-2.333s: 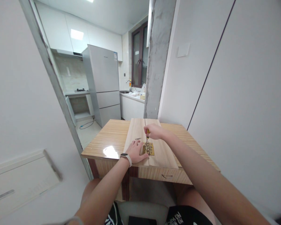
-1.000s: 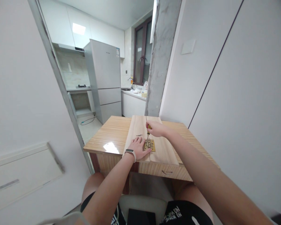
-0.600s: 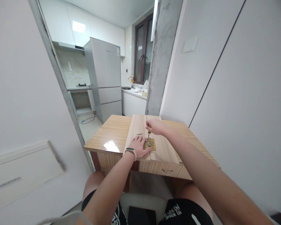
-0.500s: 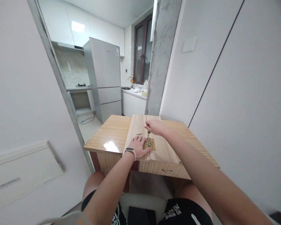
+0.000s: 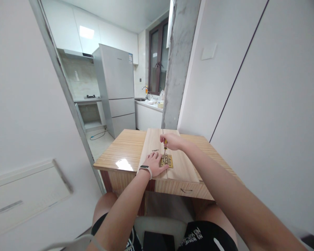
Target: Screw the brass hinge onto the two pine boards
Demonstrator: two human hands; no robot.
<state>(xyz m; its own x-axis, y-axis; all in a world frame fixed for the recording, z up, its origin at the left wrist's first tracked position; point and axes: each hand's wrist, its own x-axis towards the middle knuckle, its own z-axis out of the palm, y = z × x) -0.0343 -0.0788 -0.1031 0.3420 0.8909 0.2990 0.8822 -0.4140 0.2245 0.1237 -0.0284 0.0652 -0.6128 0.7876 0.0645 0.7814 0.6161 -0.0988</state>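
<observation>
My right hand (image 5: 172,141) is closed round the handle of a screwdriver (image 5: 165,150), which stands nearly upright with its shaft pointing down. Its tip meets the left part of a brass hinge (image 5: 168,161); the exact contact point is too small to make out. The hinge lies across the seam between two pale wooden boards (image 5: 181,167), set side by side. Fingers spread, my left hand (image 5: 154,164) rests flat on the left board, its thumb along the hinge's near edge. A band is on my left wrist.
Beneath the boards is a wooden desk (image 5: 120,151) with a drawer handle (image 5: 186,190) at its front. A white wall (image 5: 264,122) rises on the right. Beyond a doorway stand a grey fridge (image 5: 120,78) and a sink counter (image 5: 149,113).
My right fist has turned slightly around the screwdriver, so more of its handle shows. The left hand keeps its place on the board. The view has shifted a little.
</observation>
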